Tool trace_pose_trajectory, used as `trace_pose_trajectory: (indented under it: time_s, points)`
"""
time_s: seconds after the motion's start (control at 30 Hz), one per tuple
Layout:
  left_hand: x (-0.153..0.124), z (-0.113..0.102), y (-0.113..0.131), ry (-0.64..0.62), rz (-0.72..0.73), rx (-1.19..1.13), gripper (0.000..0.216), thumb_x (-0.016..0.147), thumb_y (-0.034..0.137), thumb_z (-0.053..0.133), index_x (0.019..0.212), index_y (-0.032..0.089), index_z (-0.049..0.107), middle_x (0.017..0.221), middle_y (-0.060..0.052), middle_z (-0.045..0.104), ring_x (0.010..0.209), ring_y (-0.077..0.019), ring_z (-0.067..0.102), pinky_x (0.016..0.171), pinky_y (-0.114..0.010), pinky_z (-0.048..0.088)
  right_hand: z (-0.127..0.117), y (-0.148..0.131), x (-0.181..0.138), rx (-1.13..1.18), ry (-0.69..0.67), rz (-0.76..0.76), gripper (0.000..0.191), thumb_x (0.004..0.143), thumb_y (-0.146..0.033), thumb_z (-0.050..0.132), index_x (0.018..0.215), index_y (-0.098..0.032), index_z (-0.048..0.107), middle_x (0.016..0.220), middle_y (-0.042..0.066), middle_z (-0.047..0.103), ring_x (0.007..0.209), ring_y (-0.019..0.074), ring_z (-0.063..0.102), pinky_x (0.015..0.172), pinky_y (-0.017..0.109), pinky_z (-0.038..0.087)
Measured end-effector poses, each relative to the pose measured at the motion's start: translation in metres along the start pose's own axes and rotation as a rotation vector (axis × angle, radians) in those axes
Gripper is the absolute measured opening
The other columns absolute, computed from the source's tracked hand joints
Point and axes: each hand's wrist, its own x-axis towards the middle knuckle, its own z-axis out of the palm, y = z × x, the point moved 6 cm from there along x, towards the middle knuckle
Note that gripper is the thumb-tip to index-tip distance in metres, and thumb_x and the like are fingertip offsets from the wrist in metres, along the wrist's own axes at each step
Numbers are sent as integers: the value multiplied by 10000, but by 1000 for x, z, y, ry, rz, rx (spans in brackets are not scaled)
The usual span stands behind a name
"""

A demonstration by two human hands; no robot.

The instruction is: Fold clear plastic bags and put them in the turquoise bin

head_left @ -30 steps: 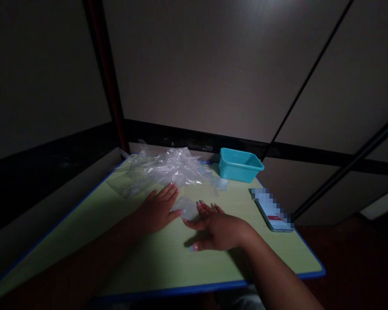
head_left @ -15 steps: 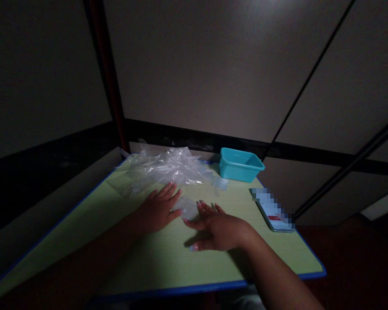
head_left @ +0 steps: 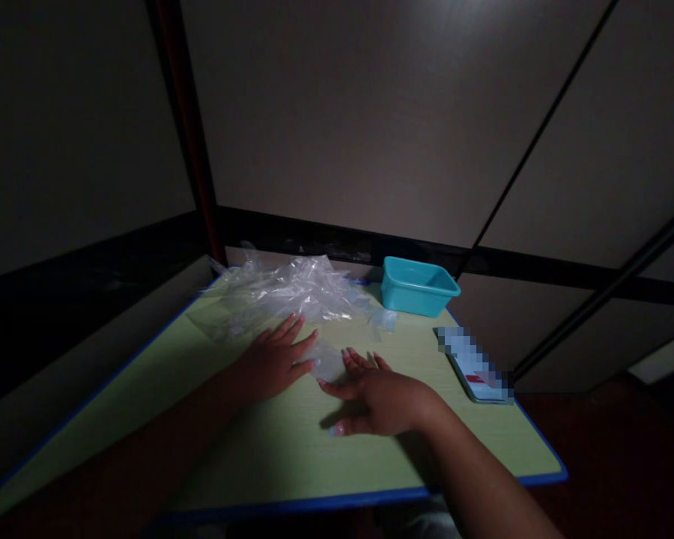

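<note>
A small translucent plastic bag (head_left: 326,361) lies flat on the table between my two hands. My left hand (head_left: 275,361) is open, fingers spread, with its thumb and index fingertips at the bag's left edge. From the right, my right hand (head_left: 371,393) rests open with its fingertips on the bag's right side and its thumb apart, lower down. Just beyond my left fingertips is a loose heap of clear plastic bags (head_left: 308,288), crumpled and shiny.
A turquoise plastic basket (head_left: 419,296) stands at the table's back right. A phone (head_left: 477,370) with a lit, partly blurred screen lies near the right edge. The light green table (head_left: 292,464) has a blue rim; panelled walls rise behind and to the left.
My left hand's fingers have shifted slightly, the index finger spreading a little away from the others. My right hand, the bag and the heap look the same.
</note>
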Motion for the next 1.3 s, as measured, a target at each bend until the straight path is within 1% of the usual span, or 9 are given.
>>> trace_pose_trajectory:
  time_s: [0.17,0.27,0.37,0.6,0.77,0.97,1.1,1.3]
  points:
    - [0,-1,0,-30,-12,2,532,916,453,428,1412,263,391,1521,-154,238,1415,-349,142,1045,-567,254,-1,-1,-1,-12,12,12,718,805,-597,559,1431,-332,328,1544,128,123,1412,324,-13,1091,578,47]
    - [0,-1,1,-45,-18,0,529,922,452,415,1419,276,373,1525,-153,229,1419,-344,122,1045,-578,243,-1,-1,-1,-16,11,17,722,805,-603,555,1432,-324,331,1542,142,118,1411,325,-14,1093,570,50]
    - [1,0,1,-47,-22,-5,524,922,449,419,1418,286,373,1527,-150,224,1419,-348,115,1042,-577,246,-1,-1,-1,-20,12,12,724,805,-610,550,1432,-316,336,1541,156,102,1409,327,-22,1092,571,51]
    - [0,0,0,-46,-27,-30,524,916,473,415,1412,308,382,1532,-118,237,1419,-352,114,1046,-581,238,-1,-1,0,-16,0,-1,729,808,-617,539,1438,-323,320,1546,127,94,1409,334,-25,1087,590,38]
    - [0,0,1,-68,-25,8,533,924,466,402,1424,288,361,1532,-152,214,1422,-348,93,1037,-571,256,-1,-2,0,-13,-9,3,741,804,-633,531,1439,-315,320,1542,139,78,1406,333,-40,1087,586,25]
    - [1,-1,1,-15,-15,-8,530,907,475,439,1401,285,408,1522,-127,262,1414,-357,140,1048,-563,258,-1,-1,-1,-24,-6,-3,744,804,-642,522,1441,-318,312,1537,170,68,1404,323,-47,1085,583,26]
    - [0,-2,2,1,-8,-15,530,906,471,438,1396,269,421,1515,-138,272,1409,-363,153,1043,-566,267,-1,-1,-1,-16,13,-3,723,807,-627,532,1431,-320,335,1542,151,80,1407,329,-40,1083,592,39]
    - [1,-6,1,30,-17,-2,547,902,456,434,1408,253,399,1516,-143,271,1414,-348,150,1051,-557,258,-7,-4,-4,34,51,-14,676,812,-581,569,1414,-371,346,1555,89,113,1421,292,-42,1093,573,35]
